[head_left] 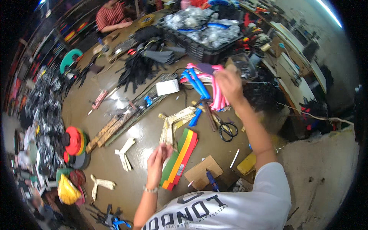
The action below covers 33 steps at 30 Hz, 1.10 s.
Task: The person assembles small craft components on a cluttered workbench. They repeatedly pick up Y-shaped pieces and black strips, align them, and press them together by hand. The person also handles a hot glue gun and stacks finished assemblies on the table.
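Note:
My left hand (pixel 156 158) is closed in a pinch beside a stack of green, yellow and red striped strips (pixel 179 160); whatever its fingers hold is too small to tell. Just beyond its fingertips lies a bundle of cream Y-shaped straps (pixel 167 132). My right hand (pixel 229 82), slightly blurred, is raised with curled fingers over pink strips (pixel 217 96). Anything in that grip cannot be made out. Close to it are a dark purple piece (pixel 205 68) and blue strips (pixel 198 82). Black-handled scissors (pixel 227 131) lie below my right forearm.
Separate cream straps (pixel 125 154) lie left of my left hand. A piece of cardboard (pixel 203 172) with a blue pen (pixel 212 180) is near me. Black strips (pixel 138 69) and a black crate (pixel 209 50) stand farther off. Across the table sits a person in red stripes (pixel 111 17).

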Motion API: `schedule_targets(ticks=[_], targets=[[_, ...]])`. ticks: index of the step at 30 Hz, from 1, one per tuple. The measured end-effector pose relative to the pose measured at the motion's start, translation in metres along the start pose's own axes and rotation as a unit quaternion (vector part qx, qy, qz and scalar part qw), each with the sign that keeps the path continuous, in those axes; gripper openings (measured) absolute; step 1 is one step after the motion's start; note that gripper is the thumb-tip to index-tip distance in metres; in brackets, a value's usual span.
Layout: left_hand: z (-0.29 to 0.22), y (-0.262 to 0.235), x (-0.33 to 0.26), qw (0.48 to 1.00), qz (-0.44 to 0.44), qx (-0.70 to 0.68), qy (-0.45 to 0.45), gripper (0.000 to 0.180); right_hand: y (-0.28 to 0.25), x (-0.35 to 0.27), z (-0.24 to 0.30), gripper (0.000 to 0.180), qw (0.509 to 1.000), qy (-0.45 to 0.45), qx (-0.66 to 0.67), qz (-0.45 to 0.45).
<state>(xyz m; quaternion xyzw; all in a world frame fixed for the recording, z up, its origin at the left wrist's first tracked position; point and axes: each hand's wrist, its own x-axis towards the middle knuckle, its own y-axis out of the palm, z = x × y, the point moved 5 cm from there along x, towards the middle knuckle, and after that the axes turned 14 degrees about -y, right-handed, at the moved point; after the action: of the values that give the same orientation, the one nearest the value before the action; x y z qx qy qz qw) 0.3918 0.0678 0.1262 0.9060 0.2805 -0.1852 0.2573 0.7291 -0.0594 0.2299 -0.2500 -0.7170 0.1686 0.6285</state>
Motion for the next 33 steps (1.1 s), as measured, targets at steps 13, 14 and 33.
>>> schedule_targets(ticks=[13, 14, 33], targets=[[-0.094, -0.015, -0.005, 0.984, -0.063, 0.122, 0.109, 0.028, 0.036, 0.112, 0.151, 0.022, 0.846, 0.088, 0.492, 0.185], [-0.094, -0.013, -0.006, 0.980, -0.059, 0.149, 0.117, 0.029, 0.048, 0.111, 0.153, 0.024, 0.801, 0.111, 0.540, 0.235], [-0.083, -0.006, -0.013, 0.918, -0.171, 0.357, 0.020, 0.018, 0.068, 0.059, 0.191, 0.020, 0.790, 0.022, 0.545, 0.279]])
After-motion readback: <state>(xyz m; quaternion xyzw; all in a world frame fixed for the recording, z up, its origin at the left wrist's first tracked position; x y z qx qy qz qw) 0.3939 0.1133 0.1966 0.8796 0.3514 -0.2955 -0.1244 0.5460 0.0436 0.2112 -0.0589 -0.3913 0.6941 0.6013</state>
